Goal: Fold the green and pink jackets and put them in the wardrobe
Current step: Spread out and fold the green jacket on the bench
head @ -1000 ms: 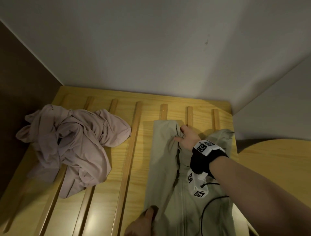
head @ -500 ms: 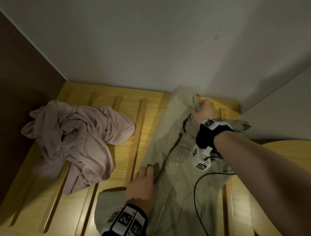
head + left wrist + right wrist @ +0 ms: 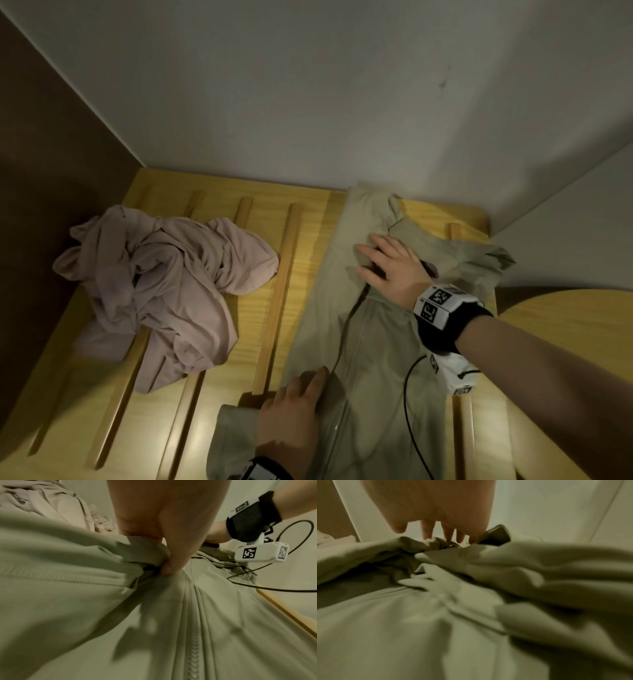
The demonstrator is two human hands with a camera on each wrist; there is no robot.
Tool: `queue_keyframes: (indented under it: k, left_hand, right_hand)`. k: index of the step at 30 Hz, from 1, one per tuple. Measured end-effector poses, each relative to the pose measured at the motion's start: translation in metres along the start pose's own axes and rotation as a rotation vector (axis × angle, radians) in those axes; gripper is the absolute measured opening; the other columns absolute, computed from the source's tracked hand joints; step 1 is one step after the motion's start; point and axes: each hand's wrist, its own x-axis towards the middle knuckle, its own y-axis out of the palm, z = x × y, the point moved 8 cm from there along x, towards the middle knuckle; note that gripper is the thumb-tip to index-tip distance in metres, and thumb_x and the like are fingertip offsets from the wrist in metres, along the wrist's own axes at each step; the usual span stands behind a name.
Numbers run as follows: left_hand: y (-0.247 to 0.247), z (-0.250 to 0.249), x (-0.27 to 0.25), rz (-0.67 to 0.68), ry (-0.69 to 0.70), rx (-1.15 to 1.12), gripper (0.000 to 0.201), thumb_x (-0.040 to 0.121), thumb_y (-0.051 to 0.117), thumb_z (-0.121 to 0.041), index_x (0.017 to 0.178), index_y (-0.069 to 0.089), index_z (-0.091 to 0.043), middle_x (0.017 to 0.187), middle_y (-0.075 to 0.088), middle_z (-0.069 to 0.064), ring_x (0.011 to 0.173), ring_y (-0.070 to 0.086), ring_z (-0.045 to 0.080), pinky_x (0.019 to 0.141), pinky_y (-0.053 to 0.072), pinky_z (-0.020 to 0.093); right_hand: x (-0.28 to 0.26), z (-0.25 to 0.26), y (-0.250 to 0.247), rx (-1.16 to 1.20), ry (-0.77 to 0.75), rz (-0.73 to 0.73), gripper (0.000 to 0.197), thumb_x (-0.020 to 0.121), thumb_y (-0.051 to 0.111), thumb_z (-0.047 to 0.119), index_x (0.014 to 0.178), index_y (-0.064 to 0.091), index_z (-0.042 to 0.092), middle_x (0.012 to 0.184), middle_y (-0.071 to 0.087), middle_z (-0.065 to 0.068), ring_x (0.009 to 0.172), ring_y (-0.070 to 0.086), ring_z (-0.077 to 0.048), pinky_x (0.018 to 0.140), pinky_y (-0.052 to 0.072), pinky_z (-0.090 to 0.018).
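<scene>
Green thin-fabric zip jacket (image 3: 359, 342) on slatted wooden platform (image 3: 219, 421): right hand (image 3: 390, 270) spread flat, left hand (image 3: 291, 414) pinching a fold; bunched far cloth risks creasing into the fold.

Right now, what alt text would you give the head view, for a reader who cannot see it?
Two bare hands work a pale green zip-front jacket spread on a yellow wooden slatted surface: the right hand lies flat near its collar, and the left hand touches its near left side. A crumpled pink jacket lies apart to the left, below pale walls.
</scene>
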Motion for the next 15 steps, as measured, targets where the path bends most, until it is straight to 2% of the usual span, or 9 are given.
queue_keyframes:
  k: [5,6,8,10,11,12,13,14,15]
  left_hand:
    - [-0.001,-0.006,-0.012,-0.107,0.017,0.033,0.065,0.096,0.032,-0.027,0.146,-0.005,-0.044,0.141,0.04,-0.009,0.117,0.051,0.014,0.088,0.042,0.026]
    - [-0.005,-0.009,-0.016,-0.137,0.019,0.024,0.067,0.093,0.041,-0.031,0.146,0.003,-0.046,0.137,0.046,-0.009,0.109,0.057,0.011,0.082,0.045,0.024]
    - [-0.013,-0.014,-0.023,-0.109,0.02,0.009,0.075,0.073,0.072,-0.036,0.137,0.036,-0.049,0.11,0.066,-0.007,0.076,0.066,0.006,0.059,0.048,0.017]
    - [-0.018,-0.018,-0.031,-0.18,0.044,0.033,0.083,0.038,0.089,-0.034,0.116,0.063,-0.041,0.078,0.071,-0.008,0.044,0.059,0.004,0.038,0.04,0.014]
    - [-0.02,-0.021,-0.035,-0.21,0.074,0.031,0.085,0.026,0.091,-0.031,0.108,0.069,-0.037,0.069,0.069,-0.01,0.036,0.054,0.003,0.032,0.036,0.014]
    - [-0.019,-0.022,-0.037,-0.181,0.085,0.022,0.087,0.029,0.09,-0.032,0.113,0.067,-0.037,0.074,0.07,-0.011,0.039,0.056,0.003,0.033,0.038,0.014]
    - [-0.014,-0.019,-0.038,-0.097,0.067,-0.046,0.086,0.049,0.085,-0.035,0.128,0.053,-0.042,0.094,0.07,-0.01,0.056,0.064,0.002,0.046,0.047,0.016]
    - [-0.004,-0.015,-0.039,-0.029,0.033,-0.102,0.083,0.072,0.069,-0.035,0.142,0.027,-0.046,0.12,0.061,-0.011,0.082,0.067,0.004,0.065,0.051,0.02]
    - [0.009,-0.013,-0.037,0.009,0.063,-0.082,0.079,0.086,0.051,-0.032,0.147,0.002,-0.044,0.138,0.046,-0.011,0.103,0.062,0.01,0.081,0.049,0.025]
  right_hand:
    - [-0.002,-0.002,0.024,-0.026,0.116,0.17,0.072,0.086,0.034,0.068,0.146,0.004,0.042,0.158,-0.009,0.006,0.145,-0.01,-0.015,0.115,-0.003,-0.034]
    - [-0.002,-0.003,0.024,-0.044,0.121,0.173,0.074,0.086,0.036,0.068,0.146,0.002,0.043,0.158,-0.01,0.007,0.145,-0.01,-0.015,0.116,-0.002,-0.035]
    - [-0.002,-0.003,0.023,-0.064,0.131,0.186,0.075,0.086,0.038,0.067,0.146,0.0,0.043,0.158,-0.011,0.007,0.145,-0.01,-0.016,0.117,0.001,-0.037]
    - [-0.004,-0.002,0.016,-0.067,0.152,0.162,0.077,0.085,0.044,0.064,0.146,0.004,0.041,0.158,-0.007,0.005,0.145,-0.004,-0.021,0.116,0.008,-0.04]
    - [-0.005,-0.001,0.01,-0.069,0.17,0.113,0.077,0.084,0.05,0.06,0.146,0.01,0.038,0.156,0.001,0.003,0.143,0.003,-0.024,0.114,0.015,-0.042]
    - [-0.007,0.001,0.003,-0.066,0.195,0.037,0.076,0.082,0.056,0.055,0.144,0.018,0.033,0.151,0.014,-0.002,0.139,0.014,-0.027,0.11,0.022,-0.043]
    - [-0.01,0.003,-0.005,-0.043,0.224,-0.048,0.072,0.08,0.061,0.049,0.14,0.026,0.028,0.142,0.025,-0.006,0.132,0.024,-0.028,0.105,0.028,-0.042]
    - [-0.014,0.003,-0.009,0.011,0.261,-0.106,0.066,0.079,0.063,0.044,0.134,0.032,0.024,0.133,0.034,-0.007,0.125,0.032,-0.028,0.1,0.033,-0.04]
    - [-0.018,0.002,-0.008,0.108,0.301,-0.119,0.059,0.08,0.064,0.039,0.128,0.036,0.019,0.127,0.041,-0.007,0.12,0.039,-0.028,0.096,0.037,-0.039]
